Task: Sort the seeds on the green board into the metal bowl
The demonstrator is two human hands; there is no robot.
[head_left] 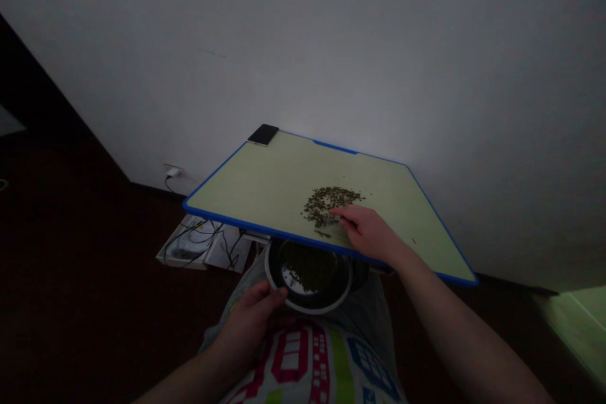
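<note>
In the head view, taking the scatter of small dark-green bits (331, 193) on the table (265, 183) as the dial's centre, the right hand (367, 227) comes in from four o'clock, forefinger among the bits and covering some; whether it pinches any, I cannot tell. At seven, the left hand (255, 315) grips the rim of a bowl (312, 310), thumb over the edge; more bits lie inside. The table's blue edge hides the bowl's far rim. A dark flat device (263, 134) lies at ten-thirty on the table's corner, a white plug (173, 172) sits in the wall (331, 63) just past nine, and cables (189, 240) tangle over white boxes (227, 251) between eight and nine.
</note>
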